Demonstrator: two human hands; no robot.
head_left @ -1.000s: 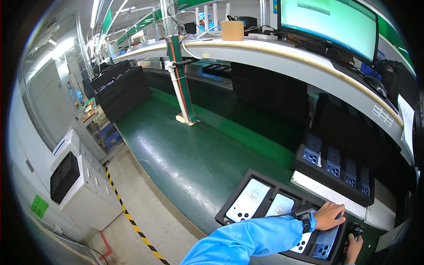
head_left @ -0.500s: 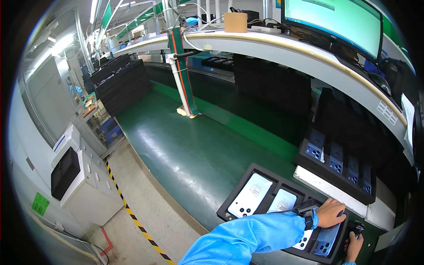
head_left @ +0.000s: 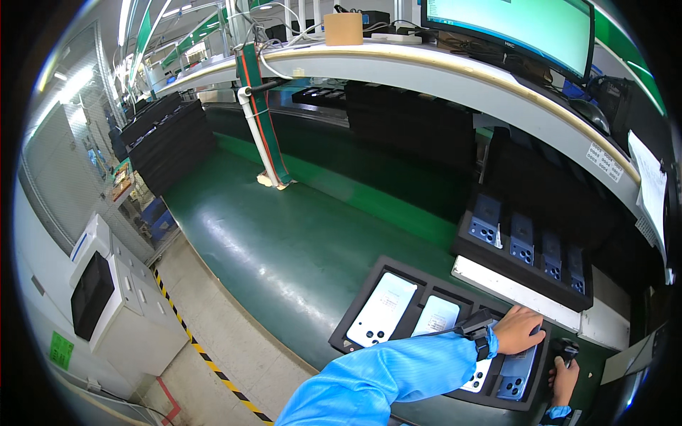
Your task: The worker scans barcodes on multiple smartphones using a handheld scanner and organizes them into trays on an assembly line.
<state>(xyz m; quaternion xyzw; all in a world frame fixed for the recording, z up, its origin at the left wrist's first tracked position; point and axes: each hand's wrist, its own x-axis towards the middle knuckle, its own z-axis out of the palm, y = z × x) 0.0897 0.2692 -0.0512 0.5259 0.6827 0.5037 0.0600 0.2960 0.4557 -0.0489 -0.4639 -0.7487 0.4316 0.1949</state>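
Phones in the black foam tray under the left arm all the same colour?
No: in that black foam tray, the leftmost phone is white, while the rightmost phone is blue.

Reaches in from the lower edge in a blue sleeve [head_left: 391, 376], left hand [head_left: 518, 331] over the upper end of a blue phone [head_left: 514, 376] in the rightmost slot of a black foam tray [head_left: 408, 323], beside paler phones [head_left: 383, 309]. Holds a small black device [head_left: 566, 348] in the right hand [head_left: 563, 382], just right of the tray. Shows, farther back, a second foam tray [head_left: 490, 253] on a white box [head_left: 511, 285], below a lit monitor [head_left: 526, 30].
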